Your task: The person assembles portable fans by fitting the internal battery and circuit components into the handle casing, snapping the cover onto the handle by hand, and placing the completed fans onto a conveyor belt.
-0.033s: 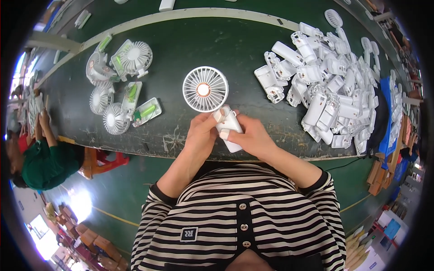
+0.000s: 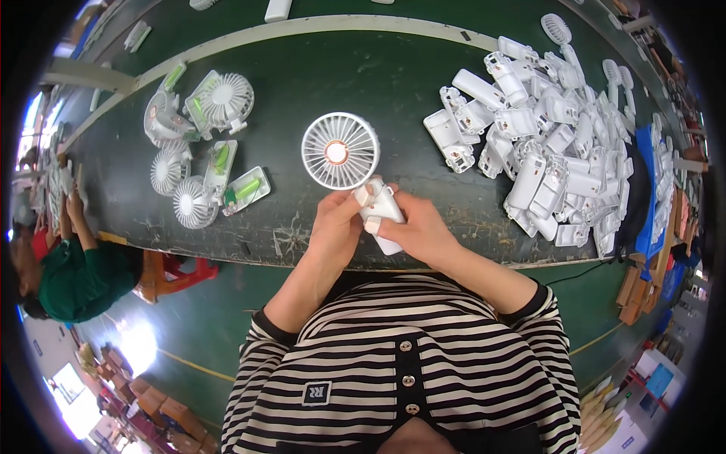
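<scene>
Both my hands hold a white handheld fan by its handle (image 2: 386,214), close to the bench's near edge. Its round fan head (image 2: 340,151) has a slatted grille with an orange-ringed centre and points away from me. My left hand (image 2: 339,219) grips the handle's left side, thumb pressed near its top joint. From the right, my right hand (image 2: 422,228) wraps the handle, with its thumb lying across the front. The fingers underneath are hidden.
Left on the green bench (image 2: 295,76) lie several opened fans (image 2: 195,202) with green parts inside their handles. A large pile of white handle shells (image 2: 544,144) fills the right side, beside a blue bin (image 2: 645,197). A co-worker in green (image 2: 91,276) is at the far left.
The fan head has shifted very slightly to the left. Both hands keep the same grip on the handle.
</scene>
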`<state>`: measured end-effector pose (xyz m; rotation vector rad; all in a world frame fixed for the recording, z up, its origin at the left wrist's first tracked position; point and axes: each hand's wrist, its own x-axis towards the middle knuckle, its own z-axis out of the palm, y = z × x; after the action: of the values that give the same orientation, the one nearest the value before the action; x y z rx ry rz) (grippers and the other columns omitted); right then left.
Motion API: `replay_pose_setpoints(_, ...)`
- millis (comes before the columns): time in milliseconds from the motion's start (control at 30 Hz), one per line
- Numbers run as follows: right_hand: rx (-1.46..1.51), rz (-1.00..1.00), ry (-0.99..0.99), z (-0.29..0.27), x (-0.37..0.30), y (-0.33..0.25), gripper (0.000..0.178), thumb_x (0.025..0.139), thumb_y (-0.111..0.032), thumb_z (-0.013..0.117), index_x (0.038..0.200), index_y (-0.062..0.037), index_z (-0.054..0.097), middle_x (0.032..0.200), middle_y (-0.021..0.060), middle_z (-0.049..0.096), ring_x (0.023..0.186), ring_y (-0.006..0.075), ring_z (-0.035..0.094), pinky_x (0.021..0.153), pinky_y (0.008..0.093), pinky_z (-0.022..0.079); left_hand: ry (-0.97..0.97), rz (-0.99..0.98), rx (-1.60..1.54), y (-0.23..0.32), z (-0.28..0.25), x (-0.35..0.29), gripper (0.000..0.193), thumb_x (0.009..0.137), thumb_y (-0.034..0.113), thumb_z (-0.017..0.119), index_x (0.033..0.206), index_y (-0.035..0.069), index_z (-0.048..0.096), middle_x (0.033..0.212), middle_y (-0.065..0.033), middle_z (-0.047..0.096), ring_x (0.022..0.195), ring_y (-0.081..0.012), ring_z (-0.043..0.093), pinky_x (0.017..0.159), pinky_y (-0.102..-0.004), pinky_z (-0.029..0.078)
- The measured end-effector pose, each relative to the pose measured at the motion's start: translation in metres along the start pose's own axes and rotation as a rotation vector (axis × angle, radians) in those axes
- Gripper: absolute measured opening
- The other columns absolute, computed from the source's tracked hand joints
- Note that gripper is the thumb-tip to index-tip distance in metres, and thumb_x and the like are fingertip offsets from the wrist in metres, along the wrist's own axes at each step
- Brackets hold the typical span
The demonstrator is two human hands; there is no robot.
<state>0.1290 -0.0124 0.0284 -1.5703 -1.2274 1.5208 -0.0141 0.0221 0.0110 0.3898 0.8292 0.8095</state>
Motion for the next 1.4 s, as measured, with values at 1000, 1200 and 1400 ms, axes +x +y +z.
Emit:
replay_pose_setpoints(1000,-0.066,-0.130,0.123,0.007,0.006,-0.002,0.034,0.067,-0.021,0.066,0.093,-0.0027,0.057,0.077,0.0148,0.061,0.069,0.0286,0.060,0.063,0.0345,0.047,-0.109,0.229,0.072,-0.011,0.004,0.003,0.047,0.074,0.009,0.065,0.115,-0.004,0.046,0.106,-0.0211,0.057,0.097,-0.0249,0.057,0.085,-0.0351,0.046)
replay_pose_setpoints(1200,-0.052,-0.134,0.131,0.005,0.006,-0.005,0.033,0.066,-0.021,0.067,0.092,-0.0025,0.058,0.076,0.0150,0.061,0.069,0.0284,0.061,0.063,0.0338,0.047,-0.097,0.287,0.030,-0.012,0.010,0.002,0.038,0.075,-0.001,0.062,0.110,-0.006,0.049,0.102,-0.0166,0.059,0.090,-0.0204,0.058,0.080,-0.0319,0.048)
replay_pose_setpoints(1400,0.059,0.020,0.039,-0.004,0.023,0.003,0.033,0.064,-0.020,0.067,0.088,0.0014,0.058,0.076,0.0121,0.061,0.066,0.0196,0.061,0.060,0.0308,0.047,0.003,0.140,0.075,-0.005,0.014,0.012,0.034,0.079,0.001,0.056,0.112,-0.004,0.048,0.103,-0.0151,0.059,0.091,-0.0200,0.058,0.078,-0.0312,0.048)
